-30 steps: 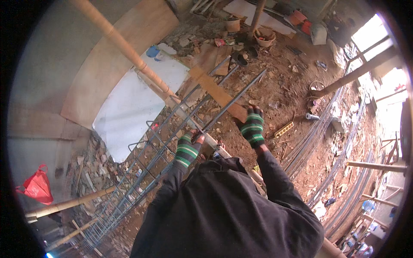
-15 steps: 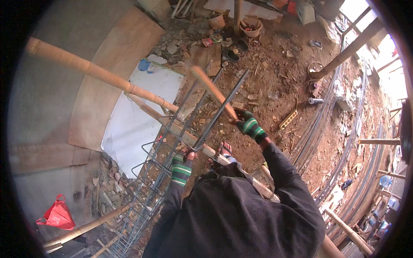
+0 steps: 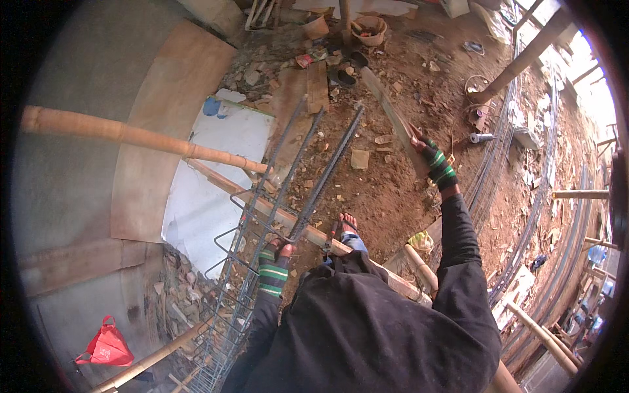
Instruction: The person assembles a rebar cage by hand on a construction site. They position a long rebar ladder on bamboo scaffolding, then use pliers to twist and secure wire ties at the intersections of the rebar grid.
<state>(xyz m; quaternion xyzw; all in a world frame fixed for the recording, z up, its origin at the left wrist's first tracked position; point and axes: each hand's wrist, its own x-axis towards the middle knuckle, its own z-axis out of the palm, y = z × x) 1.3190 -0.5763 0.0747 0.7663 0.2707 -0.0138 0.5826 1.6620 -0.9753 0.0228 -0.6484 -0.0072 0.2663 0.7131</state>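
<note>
Bamboo pole slants in over a white sheet. Rightward, a rebar cage crosses over a timber beam, and the left hand pinches a cage bar beside the beam's near edge. The right hand, fingers wrapped, grips a thin board above the dirt floor, left of long steel rods.

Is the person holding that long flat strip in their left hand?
No, the right hand grips the strip, while the left hand is at the steel bars.
</note>
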